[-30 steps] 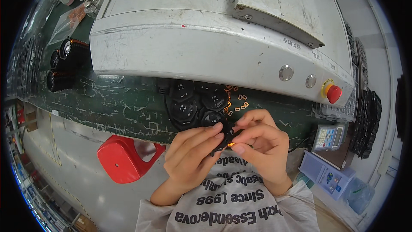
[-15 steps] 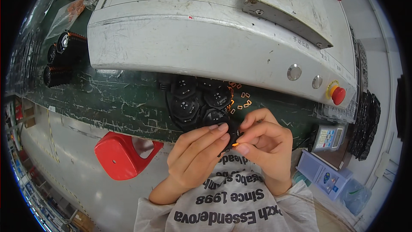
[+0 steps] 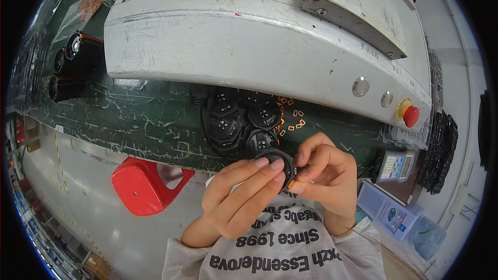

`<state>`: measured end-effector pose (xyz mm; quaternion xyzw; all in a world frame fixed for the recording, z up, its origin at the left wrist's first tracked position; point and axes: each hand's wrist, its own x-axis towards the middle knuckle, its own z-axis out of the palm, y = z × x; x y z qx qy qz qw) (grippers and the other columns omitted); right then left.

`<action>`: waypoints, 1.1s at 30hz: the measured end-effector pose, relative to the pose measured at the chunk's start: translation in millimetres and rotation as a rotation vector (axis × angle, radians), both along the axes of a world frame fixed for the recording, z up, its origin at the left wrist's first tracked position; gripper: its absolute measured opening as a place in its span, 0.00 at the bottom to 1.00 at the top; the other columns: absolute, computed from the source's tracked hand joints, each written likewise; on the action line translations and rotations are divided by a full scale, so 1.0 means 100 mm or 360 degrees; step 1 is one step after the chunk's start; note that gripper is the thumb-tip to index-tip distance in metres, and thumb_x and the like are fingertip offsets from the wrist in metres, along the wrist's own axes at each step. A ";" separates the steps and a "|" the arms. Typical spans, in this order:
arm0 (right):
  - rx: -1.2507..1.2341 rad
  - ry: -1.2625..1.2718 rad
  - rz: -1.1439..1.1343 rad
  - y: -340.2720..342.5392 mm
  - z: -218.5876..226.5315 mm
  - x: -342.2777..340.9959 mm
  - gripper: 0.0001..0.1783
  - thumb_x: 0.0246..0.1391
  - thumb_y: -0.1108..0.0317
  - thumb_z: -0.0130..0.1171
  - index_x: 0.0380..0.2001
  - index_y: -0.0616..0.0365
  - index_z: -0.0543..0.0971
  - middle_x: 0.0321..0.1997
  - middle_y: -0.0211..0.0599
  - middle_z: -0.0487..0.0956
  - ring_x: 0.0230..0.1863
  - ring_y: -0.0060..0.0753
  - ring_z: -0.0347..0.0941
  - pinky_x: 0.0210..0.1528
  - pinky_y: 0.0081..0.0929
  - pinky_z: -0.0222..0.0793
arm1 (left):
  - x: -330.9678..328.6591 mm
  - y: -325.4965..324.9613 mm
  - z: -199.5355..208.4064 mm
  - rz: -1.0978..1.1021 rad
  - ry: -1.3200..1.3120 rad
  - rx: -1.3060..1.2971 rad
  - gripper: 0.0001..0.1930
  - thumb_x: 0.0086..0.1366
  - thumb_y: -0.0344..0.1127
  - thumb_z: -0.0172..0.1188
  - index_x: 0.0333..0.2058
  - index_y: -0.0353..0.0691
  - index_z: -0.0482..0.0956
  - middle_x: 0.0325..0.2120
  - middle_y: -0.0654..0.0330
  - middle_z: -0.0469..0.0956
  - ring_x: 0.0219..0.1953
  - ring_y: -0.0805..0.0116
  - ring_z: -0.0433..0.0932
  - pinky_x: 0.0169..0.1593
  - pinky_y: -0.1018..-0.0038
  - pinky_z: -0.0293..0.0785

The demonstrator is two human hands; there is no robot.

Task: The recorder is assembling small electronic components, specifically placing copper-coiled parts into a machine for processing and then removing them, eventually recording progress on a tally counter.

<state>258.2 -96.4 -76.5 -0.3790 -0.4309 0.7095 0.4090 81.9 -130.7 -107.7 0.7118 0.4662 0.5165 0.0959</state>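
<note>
My left hand (image 3: 238,194) is closed around a black, round watch-like case (image 3: 286,163), its fingers lying across the face. The rim shows at the case's right side. Between thumb and fingers, my right hand (image 3: 330,179) pinches a small orange frame-shaped piece (image 3: 291,183) against that rim. Whether the piece sits in the case or only touches it, I cannot tell. Just beyond my hands, several similar black cases (image 3: 224,125) lie clustered on the green bench. Small orange rectangular frames (image 3: 299,124) are scattered to their right.
A large white machine (image 3: 223,46) overhangs the bench, with metal buttons (image 3: 360,86) and a red emergency knob (image 3: 411,116) at its right. Black cylindrical stacks (image 3: 83,52) stand far left. A red stool (image 3: 137,186) is on the floor; a keypad device (image 3: 397,166) sits right.
The black case has tilted, so more of its round rim shows. My right hand has brought the orange piece against its edge. The view has shifted slightly.
</note>
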 end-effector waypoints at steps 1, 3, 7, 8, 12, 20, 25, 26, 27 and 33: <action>0.0001 -0.0002 0.0000 0.01 0.02 0.01 0.10 0.41 0.88 0.67 0.27 0.65 0.78 0.43 0.38 0.68 0.44 0.25 0.71 0.49 0.20 0.76 | -0.02 0.00 0.03 -0.0028 0.0012 -0.0013 0.10 0.48 0.24 0.68 0.33 0.32 0.82 0.35 0.52 0.83 0.40 0.59 0.80 0.38 0.70 0.81; -0.0106 -0.0006 0.0086 0.05 0.06 0.02 0.11 0.42 0.88 0.67 0.26 0.64 0.76 0.42 0.37 0.68 0.44 0.24 0.71 0.49 0.20 0.76 | -0.04 0.00 0.06 -0.0056 0.0024 -0.0023 0.10 0.49 0.24 0.68 0.33 0.32 0.82 0.35 0.53 0.83 0.40 0.59 0.80 0.37 0.70 0.81; -0.0059 -0.0071 0.0203 0.10 0.10 0.06 0.13 0.42 0.88 0.66 0.27 0.62 0.75 0.41 0.37 0.68 0.42 0.22 0.70 0.48 0.19 0.76 | -0.07 0.02 0.05 -0.0122 0.0111 0.0029 0.09 0.49 0.27 0.67 0.32 0.33 0.83 0.35 0.54 0.83 0.40 0.61 0.80 0.37 0.71 0.81; -0.0155 -0.0085 0.0155 0.10 0.12 0.04 0.15 0.38 0.86 0.69 0.26 0.60 0.75 0.38 0.37 0.70 0.39 0.23 0.70 0.44 0.19 0.73 | -0.08 0.02 0.04 -0.0148 0.0146 0.0051 0.10 0.49 0.27 0.66 0.33 0.33 0.84 0.36 0.55 0.83 0.40 0.62 0.80 0.37 0.72 0.81; -0.0273 -0.0101 0.0141 0.11 0.18 0.03 0.19 0.35 0.84 0.72 0.29 0.58 0.74 0.35 0.37 0.71 0.36 0.23 0.69 0.40 0.18 0.69 | -0.06 0.01 0.05 -0.0166 0.0091 0.0044 0.06 0.53 0.27 0.65 0.31 0.34 0.82 0.34 0.55 0.83 0.39 0.60 0.80 0.37 0.69 0.80; -0.0166 -0.0182 -0.0100 0.00 0.07 -0.04 0.17 0.41 0.85 0.68 0.34 0.66 0.73 0.37 0.42 0.73 0.39 0.30 0.77 0.38 0.22 0.80 | 0.04 -0.03 0.05 -0.0410 -0.1191 -0.0826 0.15 0.54 0.23 0.67 0.41 0.29 0.78 0.35 0.50 0.83 0.37 0.64 0.81 0.42 0.75 0.77; -0.0172 -0.0195 -0.0095 -0.05 0.05 -0.05 0.12 0.44 0.88 0.64 0.31 0.68 0.73 0.33 0.43 0.75 0.31 0.32 0.81 0.30 0.22 0.82 | -0.06 -0.05 -0.14 -0.0643 -0.1171 -0.0882 0.23 0.58 0.19 0.63 0.52 0.28 0.69 0.39 0.48 0.80 0.39 0.68 0.81 0.43 0.75 0.78; -0.0166 -0.0193 -0.0099 -0.06 0.05 -0.05 0.12 0.44 0.88 0.64 0.31 0.68 0.73 0.33 0.43 0.75 0.31 0.32 0.81 0.30 0.22 0.82 | -0.05 -0.04 -0.12 -0.0648 -0.1166 -0.0877 0.23 0.58 0.19 0.63 0.52 0.28 0.69 0.39 0.48 0.80 0.39 0.68 0.81 0.43 0.75 0.78; -0.0181 -0.0186 -0.0081 -0.06 0.03 -0.04 0.10 0.47 0.85 0.65 0.32 0.68 0.74 0.33 0.41 0.75 0.32 0.31 0.81 0.31 0.22 0.82 | -0.03 -0.04 -0.08 -0.0608 -0.1270 -0.0939 0.21 0.59 0.18 0.62 0.51 0.28 0.70 0.39 0.48 0.80 0.39 0.68 0.80 0.42 0.75 0.78; -0.0075 -0.0289 -0.0029 -0.09 0.01 -0.06 0.12 0.48 0.84 0.65 0.37 0.68 0.75 0.34 0.40 0.77 0.33 0.28 0.80 0.34 0.21 0.80 | 0.00 -0.06 -0.06 -0.0509 -0.1158 -0.0736 0.14 0.60 0.16 0.59 0.45 0.29 0.72 0.39 0.50 0.78 0.36 0.66 0.79 0.39 0.75 0.78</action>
